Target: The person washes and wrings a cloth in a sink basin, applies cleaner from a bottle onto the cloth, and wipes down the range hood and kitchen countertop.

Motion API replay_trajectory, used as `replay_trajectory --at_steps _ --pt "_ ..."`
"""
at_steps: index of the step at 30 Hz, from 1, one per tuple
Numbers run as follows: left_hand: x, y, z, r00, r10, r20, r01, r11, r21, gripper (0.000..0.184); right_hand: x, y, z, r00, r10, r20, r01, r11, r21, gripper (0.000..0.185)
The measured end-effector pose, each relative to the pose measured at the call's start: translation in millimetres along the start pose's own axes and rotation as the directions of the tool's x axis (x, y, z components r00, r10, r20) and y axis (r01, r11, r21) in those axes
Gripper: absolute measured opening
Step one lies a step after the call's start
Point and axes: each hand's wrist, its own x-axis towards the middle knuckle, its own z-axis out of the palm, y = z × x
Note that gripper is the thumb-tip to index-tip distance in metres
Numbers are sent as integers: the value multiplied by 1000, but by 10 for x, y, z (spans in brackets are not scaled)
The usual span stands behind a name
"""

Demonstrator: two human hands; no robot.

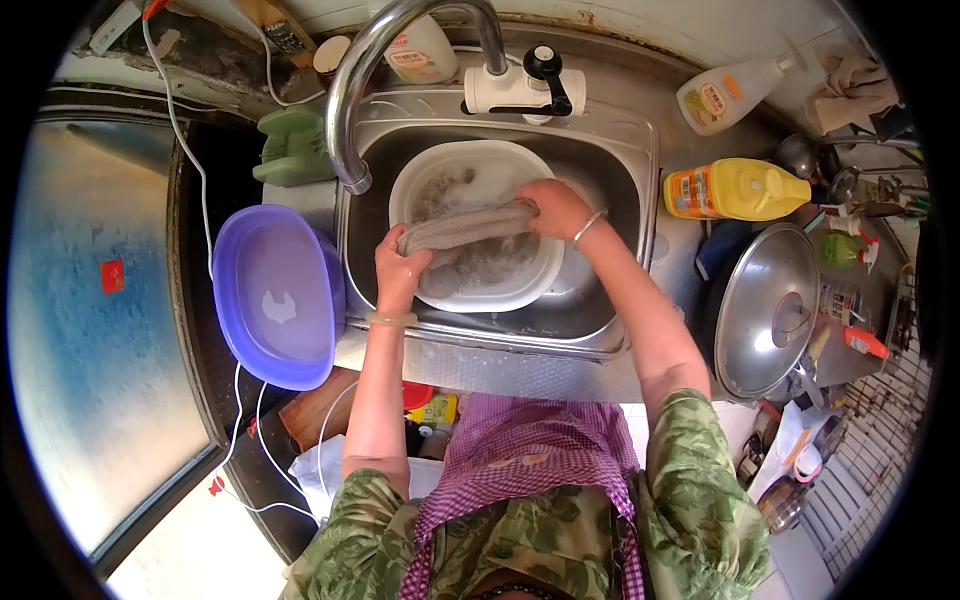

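Nearest the camera is a green leaf-patterned blouse (540, 520) under a purple-and-white checked apron (540, 440), with a dark beaded necklace (512, 590) cut off by the bottom edge. Murky, foamy water (455, 192) hides the floor of a white oval plastic basin (546, 268), which sits in a rectangular stainless-steel sink (612, 200). On the right, the round black border crops a wire rack (885, 440), and the small items crowded near it are hard to make out. A long, folded or rolled grey cloth (470, 227) stretches between the 2 hands, over the basin; its underside is out of sight. The left hand (400, 270) grips the cloth's left end at the basin's rim, thumb and fingers pinched around it. The right hand (553, 208) grips the other end, its fingers curled and some fingertips hidden. Beyond the left hand, a curved chrome faucet (345, 110) overhangs the sink; a purple plastic tub (226, 290) stands to its left.
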Motion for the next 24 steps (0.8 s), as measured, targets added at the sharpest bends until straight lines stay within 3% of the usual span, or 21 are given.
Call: replay_trajectory --at_steps 3,4,5,6,9,11,12,13,15,16,18,20,22,23,24 --pt "-19 34 121 995 8 -100 -35 962 -270 38 -26 -174 179 986 116 -122 -140 966 -215 51" --pt "38 -15 110 999 -25 -22 27 996 90 40 2 -141 339 982 108 -152 -136 973 -187 54" --pt "125 -117 105 996 -82 39 56 896 440 41 41 -68 569 978 102 -182 -132 978 -161 58" --pt "170 -182 108 985 -155 71 54 680 731 43 62 -134 613 973 92 -210 -122 983 -137 61" --pt "211 -357 168 957 -204 207 -71 526 847 52 28 -278 630 998 22 -57 -23 999 -29 72" --pt "92 -20 222 937 -210 278 79 905 418 48 -44 -297 755 991 -80 -108 89 993 80 79" --pt "35 54 233 936 -192 294 158 978 137 46 -42 -297 827 981 -134 -140 152 980 131 83" --pt "-41 179 254 937 -172 303 227 961 -157 43 -26 -307 918 966 -169 -194 207 958 196 89" --pt "-233 553 331 944 -55 325 232 813 -535 39 18 -338 1061 924 -227 -309 324 893 313 102" --pt "-302 700 353 948 5 317 228 684 -693 38 35 -348 1056 954 -187 -233 254 917 306 98" --pt "-332 848 222 954 -9 299 251 567 -784 38 115 -357 1030 991 -98 -88 120 952 280 90" --pt "-287 914 118 964 -12 266 237 497 -835 38 169 -249 974 991 129 33 -131 897 422 83" --pt "-136 704 15 970 -100 221 232 645 -728 38 124 -126 970 950 313 18 -280 821 498 75" --pt "-36 522 -33 971 -138 193 233 711 -664 39 106 -67 974 917 393 -74 -300 797 524 70" --pt "43 308 -66 977 -149 153 207 846 -492 50 114 -36 1024 880 450 -150 -323 801 504 68"
